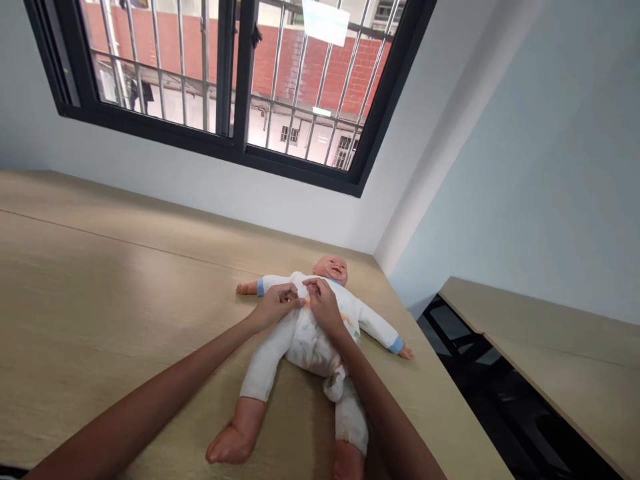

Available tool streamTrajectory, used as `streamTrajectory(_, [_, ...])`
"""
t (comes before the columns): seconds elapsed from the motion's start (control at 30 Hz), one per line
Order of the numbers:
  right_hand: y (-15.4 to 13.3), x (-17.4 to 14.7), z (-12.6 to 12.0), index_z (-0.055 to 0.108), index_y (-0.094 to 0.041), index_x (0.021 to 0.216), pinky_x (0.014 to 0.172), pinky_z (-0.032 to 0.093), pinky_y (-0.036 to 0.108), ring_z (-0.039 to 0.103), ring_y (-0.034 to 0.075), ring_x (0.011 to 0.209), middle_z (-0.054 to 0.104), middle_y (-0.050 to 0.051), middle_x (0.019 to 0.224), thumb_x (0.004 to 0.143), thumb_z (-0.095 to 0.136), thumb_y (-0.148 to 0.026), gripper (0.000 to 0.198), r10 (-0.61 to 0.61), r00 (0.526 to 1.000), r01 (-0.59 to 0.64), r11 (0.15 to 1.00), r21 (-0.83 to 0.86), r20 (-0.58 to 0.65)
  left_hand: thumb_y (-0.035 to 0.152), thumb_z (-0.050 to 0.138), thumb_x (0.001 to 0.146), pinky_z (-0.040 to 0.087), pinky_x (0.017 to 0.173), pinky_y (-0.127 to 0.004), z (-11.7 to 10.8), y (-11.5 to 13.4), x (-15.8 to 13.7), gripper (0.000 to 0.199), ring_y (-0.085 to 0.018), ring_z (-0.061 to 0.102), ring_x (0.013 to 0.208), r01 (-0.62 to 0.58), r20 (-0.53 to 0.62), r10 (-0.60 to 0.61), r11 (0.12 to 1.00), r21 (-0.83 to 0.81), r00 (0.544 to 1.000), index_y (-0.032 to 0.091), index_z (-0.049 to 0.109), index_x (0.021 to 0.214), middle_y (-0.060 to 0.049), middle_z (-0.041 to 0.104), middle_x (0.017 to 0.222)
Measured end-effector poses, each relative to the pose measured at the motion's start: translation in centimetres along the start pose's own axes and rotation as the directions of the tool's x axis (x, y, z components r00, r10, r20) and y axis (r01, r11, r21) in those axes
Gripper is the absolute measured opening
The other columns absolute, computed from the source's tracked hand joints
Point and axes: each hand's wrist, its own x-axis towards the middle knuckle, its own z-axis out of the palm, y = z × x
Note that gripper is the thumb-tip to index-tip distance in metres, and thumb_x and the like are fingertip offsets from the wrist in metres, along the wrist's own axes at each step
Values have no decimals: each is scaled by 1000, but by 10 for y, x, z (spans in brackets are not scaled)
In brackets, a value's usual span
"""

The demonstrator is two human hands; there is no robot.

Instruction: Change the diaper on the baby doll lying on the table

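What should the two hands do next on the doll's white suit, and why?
Probably pinch the two front edges together at the chest and close the fastening there. The left hand and the right hand both grip the fabric of the white suit just below the neck of the baby doll, which lies face up on the wooden table.

I stand at a long wooden table (100, 280) with a pale, glossy top that catches the daylight. Ahead of me a black-framed window (235, 80) with metal bars looks out on a red brick building (300, 60). White walls (550, 167) meet at a corner; a second table (550, 340) sits to my right.
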Motion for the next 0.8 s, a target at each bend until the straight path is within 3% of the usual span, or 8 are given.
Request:
streamTrajectory(0.13, [-1,-1,0,57,-18,91,85,46,31,60,18,93,65,8,98,95,35,-37,30,118,991,-109,984,141,-63,48,70,72,31,55,-23,8,-7,-3,34,-13,43,61,-44,-6,44,993,105,999,16,60,67,1,53,64])
streamTrajectory(0.3, [-14,-4,-2,59,-17,87,88,45,33,61,20,92,66,9,95,95,33,-45,39,191,976,-166,965,201,-108,42,70,75,38,64,-26,9,-11,-5,27,-17,50,70,-107,57,97,975,196,994,18,71,86,-3,61,77])
streamTrajectory(0.43, [-31,-10,-25,60,-17,91,94,43,33,59,20,101,65,9,102,95,34,-48,40,166,969,-119,963,240,-185,41,63,82,38,70,-29,8,-10,-8,28,-18,50,75,-161,104,137,947,279,985,19,75,95,-5,59,81])
streamTrajectory(0.53, [-31,-21,-53,60,-18,90,94,43,33,58,20,102,64,8,101,91,44,-48,34,86,971,-54,988,146,-224,43,57,86,39,73,-30,6,-10,-9,31,-20,50,79,-188,123,156,926,327,980,21,76,98,-6,55,81])
streamTrajectory(0.63, [-13,-37,-75,59,-17,88,84,46,31,58,19,91,62,8,96,85,53,-49,33,110,956,-85,991,103,-272,44,56,87,39,78,-32,5,-11,-9,30,-21,50,83,-233,135,196,895,381,971,22,77,93,-6,53,83])
streamTrajectory(0.8, [20,-56,-92,56,-18,83,53,37,25,43,12,54,49,-3,60,76,60,-56,39,368,885,-287,914,286,-285,43,55,89,39,89,-36,4,-11,-9,29,-23,49,94,-313,145,277,838,448,950,23,77,88,-7,54,91])
